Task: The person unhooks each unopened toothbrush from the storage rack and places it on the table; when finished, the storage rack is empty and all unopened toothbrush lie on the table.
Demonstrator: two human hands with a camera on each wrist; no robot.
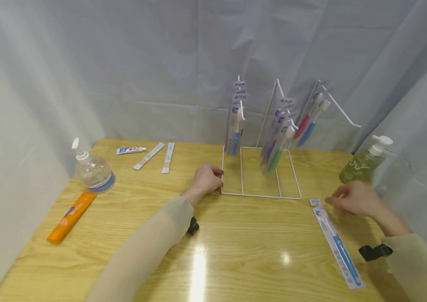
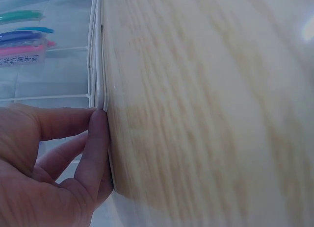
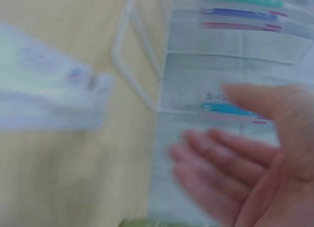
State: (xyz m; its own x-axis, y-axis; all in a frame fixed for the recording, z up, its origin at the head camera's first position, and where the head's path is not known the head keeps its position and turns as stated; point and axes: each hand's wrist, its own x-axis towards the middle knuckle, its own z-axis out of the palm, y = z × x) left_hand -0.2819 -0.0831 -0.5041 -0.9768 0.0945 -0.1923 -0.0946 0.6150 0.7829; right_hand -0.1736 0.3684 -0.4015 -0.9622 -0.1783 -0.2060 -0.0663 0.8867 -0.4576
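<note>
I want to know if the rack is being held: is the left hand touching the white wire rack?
Touching. The left wrist view shows the left hand's finger pressed against the white wire rack's base wire.

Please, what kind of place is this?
Probably a mock shop display in a curtained booth: a wire rack hung with packaged toothbrushes on a wooden table, grey curtain behind.

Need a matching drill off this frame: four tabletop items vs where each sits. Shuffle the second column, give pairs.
Items:
1. orange tube
2. green pump bottle
3. packaged blue toothbrush
4. white wire rack

Places:
A. flat on the table by the right hand
B. table's left edge, below the clear bottle
C. far right, by the curtain
D. centre, left hand at its base

Pairs: 1-B, 2-C, 3-A, 4-D
</note>
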